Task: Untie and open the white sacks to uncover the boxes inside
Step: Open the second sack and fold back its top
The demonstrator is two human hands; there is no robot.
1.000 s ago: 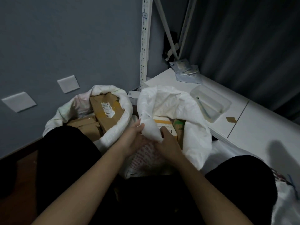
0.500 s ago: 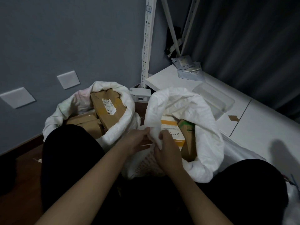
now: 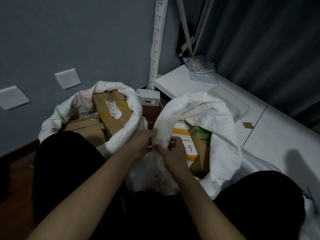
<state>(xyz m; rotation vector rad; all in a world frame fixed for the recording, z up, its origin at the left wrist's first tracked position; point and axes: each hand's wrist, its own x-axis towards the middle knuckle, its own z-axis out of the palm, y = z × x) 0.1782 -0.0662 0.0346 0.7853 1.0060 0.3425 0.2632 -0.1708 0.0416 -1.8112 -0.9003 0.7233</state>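
1. Head view: left hand (image 3: 140,144) and right hand (image 3: 173,153) both pinched the near rim of the right sack (image 3: 199,110), fingers curled around its fabric.
2. Just beyond the right fingers lay an orange-striped box (image 3: 183,135) inside that sack.
3. Left of the fingers sat the left sack (image 3: 124,134), open, holding brown boxes (image 3: 110,115).

Both hands, left hand (image 3: 141,144) and right hand (image 3: 174,154), pinch the rolled rim of the right white sack (image 3: 223,135), boxes (image 3: 192,144) showing inside.
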